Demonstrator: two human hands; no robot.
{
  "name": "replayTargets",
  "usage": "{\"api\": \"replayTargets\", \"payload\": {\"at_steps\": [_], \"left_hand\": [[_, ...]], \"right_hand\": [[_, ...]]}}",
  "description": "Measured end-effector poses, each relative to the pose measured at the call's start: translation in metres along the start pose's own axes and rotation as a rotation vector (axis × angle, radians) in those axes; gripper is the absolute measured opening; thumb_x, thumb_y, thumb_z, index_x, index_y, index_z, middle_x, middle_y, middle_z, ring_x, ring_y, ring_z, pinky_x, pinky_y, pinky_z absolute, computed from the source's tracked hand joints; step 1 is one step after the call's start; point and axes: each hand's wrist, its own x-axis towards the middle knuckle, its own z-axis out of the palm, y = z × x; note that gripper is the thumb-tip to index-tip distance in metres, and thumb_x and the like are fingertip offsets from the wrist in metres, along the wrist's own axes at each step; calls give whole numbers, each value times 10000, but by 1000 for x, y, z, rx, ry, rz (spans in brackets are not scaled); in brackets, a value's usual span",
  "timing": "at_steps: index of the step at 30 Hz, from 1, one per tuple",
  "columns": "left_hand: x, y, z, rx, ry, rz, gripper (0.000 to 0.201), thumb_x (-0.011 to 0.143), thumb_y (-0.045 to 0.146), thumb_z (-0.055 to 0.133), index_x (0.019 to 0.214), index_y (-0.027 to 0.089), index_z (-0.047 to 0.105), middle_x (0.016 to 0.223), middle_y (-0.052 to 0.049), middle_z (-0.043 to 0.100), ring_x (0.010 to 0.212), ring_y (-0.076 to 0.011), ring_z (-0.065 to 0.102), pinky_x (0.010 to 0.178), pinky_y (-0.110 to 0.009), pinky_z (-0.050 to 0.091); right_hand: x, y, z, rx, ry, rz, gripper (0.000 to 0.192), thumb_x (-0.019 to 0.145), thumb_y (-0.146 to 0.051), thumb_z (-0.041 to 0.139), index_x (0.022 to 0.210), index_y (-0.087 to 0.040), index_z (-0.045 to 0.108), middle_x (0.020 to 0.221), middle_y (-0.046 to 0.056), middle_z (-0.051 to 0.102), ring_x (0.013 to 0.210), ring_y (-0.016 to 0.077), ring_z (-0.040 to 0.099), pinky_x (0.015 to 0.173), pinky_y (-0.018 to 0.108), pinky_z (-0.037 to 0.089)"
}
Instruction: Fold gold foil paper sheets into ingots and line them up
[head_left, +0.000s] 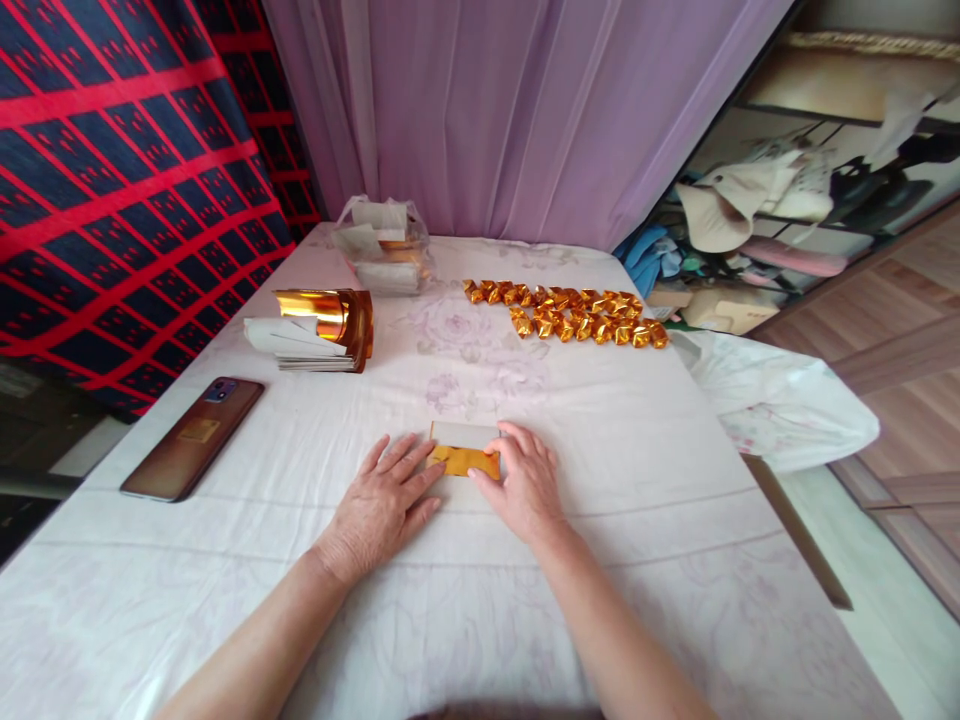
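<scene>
A small sheet of gold foil paper (466, 461) lies flat on the table in front of me. Its near part shows shiny gold and its far part shows pale white-grey, with a fold line between them. My left hand (379, 505) rests flat with fingers stretched out, the fingertips pressing on the sheet's left end. At the right end, my right hand (529, 480) has the sheet between thumb and curled fingers, the thumb lying on the gold part. Beyond, to the left, stands a curved stack of gold foil paper (358, 330) with white backs showing.
Two rows of folded gold foil pieces (581, 315) lie at the back right. A clear plastic bag of paper stacks (382, 250) sits at the back left. A brown phone (193, 438) lies face down near the left edge. A white plastic bag (787, 400) hangs beside the right edge.
</scene>
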Motion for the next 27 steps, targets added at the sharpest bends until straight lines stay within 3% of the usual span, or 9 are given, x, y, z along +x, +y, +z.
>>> {"api": "replayTargets", "payload": {"at_steps": [10,14,21,24,27], "left_hand": [[3,3,1,45,31,32,362,973,356,467,1279,241,623,1463,-55,523,1373,-302,435,1159,-567,256],[3,4,4,12,45,24,365,986,363,438,1282,246,618,1376,-37,608,1337,-264,485,1188,-545,200],[6,8,6,-8,71,-10,354,966,367,474,1257,251,639,1317,-58,645,1285,-267,527,1158,-554,266],[11,14,5,1,93,-24,318,950,324,497,1212,246,659,1267,-60,663,1235,-273,553,1135,-560,308],[18,22,4,0,106,-48,292,932,287,520,1177,240,671,1195,-72,676,1165,-273,581,1117,-571,331]], "right_hand": [[-2,23,-5,49,-40,-32,212,773,-252,693,978,-237,640,1301,119,586,1208,291,547,939,460,440],[-2,34,-6,81,-43,-52,229,769,-215,676,995,-235,651,1295,113,596,1216,277,550,951,460,450],[13,63,-17,203,-99,-223,303,777,-153,608,1068,-219,657,1233,100,653,1165,239,601,1002,455,463],[21,66,-22,253,-42,-201,300,805,-141,536,1064,-234,657,1159,73,690,1110,215,635,965,413,505],[23,56,-23,244,120,-180,238,854,-160,493,988,-240,673,1045,65,715,1020,208,660,916,376,530]]}}
